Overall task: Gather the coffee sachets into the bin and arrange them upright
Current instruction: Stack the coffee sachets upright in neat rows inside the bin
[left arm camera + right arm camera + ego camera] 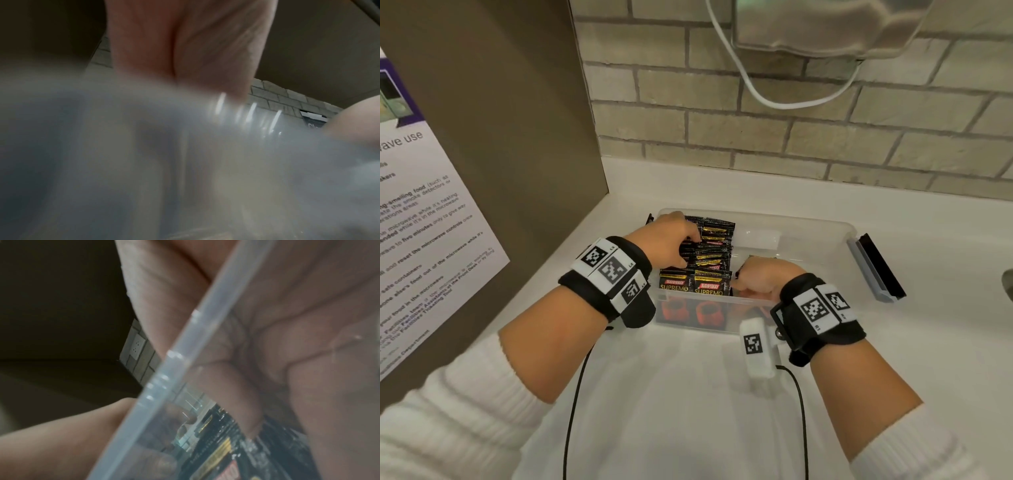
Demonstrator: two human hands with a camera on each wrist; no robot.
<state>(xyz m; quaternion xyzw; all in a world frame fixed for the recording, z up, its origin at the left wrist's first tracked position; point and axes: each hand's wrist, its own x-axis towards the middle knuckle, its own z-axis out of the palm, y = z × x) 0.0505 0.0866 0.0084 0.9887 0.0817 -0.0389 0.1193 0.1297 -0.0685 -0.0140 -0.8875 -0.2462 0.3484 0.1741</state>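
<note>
Both hands work inside the clear bin on the counter — left hand curled over the sachets, right hand pinching the row's end. Most sachets appear gathered upright; straightening likely remains.

One clear plastic bin sits on the counter. Inside it, toward its left end, stand black coffee sachets in two columns (overlap hides the exact count). Two hands reach into the bin.
</note>
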